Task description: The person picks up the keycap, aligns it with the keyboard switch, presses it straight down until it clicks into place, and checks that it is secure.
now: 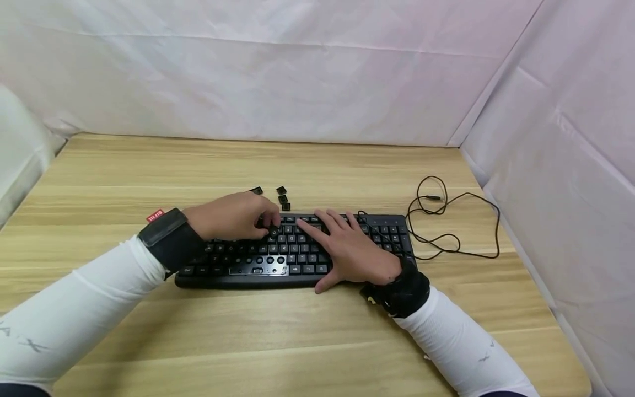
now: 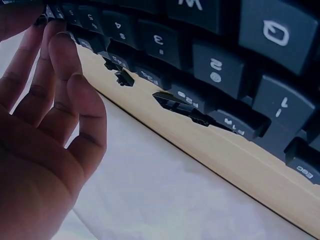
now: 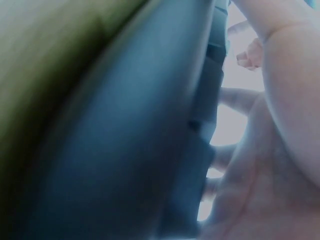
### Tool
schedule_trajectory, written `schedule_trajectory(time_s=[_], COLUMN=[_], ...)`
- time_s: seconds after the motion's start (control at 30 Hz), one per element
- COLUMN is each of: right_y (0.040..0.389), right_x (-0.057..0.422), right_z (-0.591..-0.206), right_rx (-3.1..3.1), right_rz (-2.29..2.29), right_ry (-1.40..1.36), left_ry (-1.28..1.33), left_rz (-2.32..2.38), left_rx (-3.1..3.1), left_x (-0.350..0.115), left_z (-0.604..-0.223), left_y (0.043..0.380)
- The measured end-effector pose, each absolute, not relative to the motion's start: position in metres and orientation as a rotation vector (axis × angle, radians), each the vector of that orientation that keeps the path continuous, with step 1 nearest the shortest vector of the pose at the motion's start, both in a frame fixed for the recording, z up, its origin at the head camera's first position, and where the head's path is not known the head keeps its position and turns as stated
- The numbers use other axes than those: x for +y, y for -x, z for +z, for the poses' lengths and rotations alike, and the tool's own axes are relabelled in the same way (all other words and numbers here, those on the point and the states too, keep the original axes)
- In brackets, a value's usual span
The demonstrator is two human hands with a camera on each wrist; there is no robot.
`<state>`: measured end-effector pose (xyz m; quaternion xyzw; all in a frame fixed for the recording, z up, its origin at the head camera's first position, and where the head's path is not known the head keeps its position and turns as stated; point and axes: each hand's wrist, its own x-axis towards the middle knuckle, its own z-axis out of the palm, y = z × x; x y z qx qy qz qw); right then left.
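White sleeves [image 1: 86, 309] enter at 8 and 4 o'clock in the head view, each ending at a black wristband. I locate the black computer keyboard [image 1: 302, 253] at 6 o'clock of the head view's centre, on the wood-grain table [image 1: 278, 342].

Left hand [image 1: 233, 216]: positioned at the keyboard's 10 o'clock. Thumb and index finger pinch a key [image 1: 273, 231] near the upper rows; I cannot tell whether its cap is lifted.

Right hand [image 1: 353, 251]: resting at the keyboard's 3 o'clock, fingers spread and extended, thumb at the front edge; nothing grasped.

Detached keycaps [image 1: 282, 199] lie beyond the rear edge, between 11 and 12 o'clock. A capless patch [image 1: 263, 266] shows at 8 o'clock. The looped cable [image 1: 468, 253] lies at 3 o'clock.
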<state>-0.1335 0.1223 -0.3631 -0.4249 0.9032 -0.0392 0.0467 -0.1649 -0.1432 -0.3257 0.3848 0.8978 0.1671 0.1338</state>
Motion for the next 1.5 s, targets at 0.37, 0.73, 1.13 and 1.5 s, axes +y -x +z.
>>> schedule_trajectory(time_s=[0.37, 0.73, 1.13, 1.5], right_y=[0.1345, 0.1339, 0.1343, 0.1336], right_x=[0.1223, 0.1218, 0.1221, 0.1201], right_z=[-0.3651, -0.3641, -0.3636, -0.3592], right_rx=[2.752, 2.756, 2.747, 2.746], right_rz=[-0.111, -0.127, -0.141, -0.143], right_ry=[1.301, 1.305, 1.305, 1.316], left_ry=[-1.112, -1.071, -1.141, -1.122], left_rz=[0.421, 0.352, 0.369, 0.347], left_rx=[2.665, 2.733, 2.714, 2.728], left_x=[-0.1407, -0.1341, -0.1358, -0.1338], left_z=[-0.3273, -0.3274, -0.3259, -0.3239], left_y=[0.1621, 0.1615, 0.1592, 0.1569])
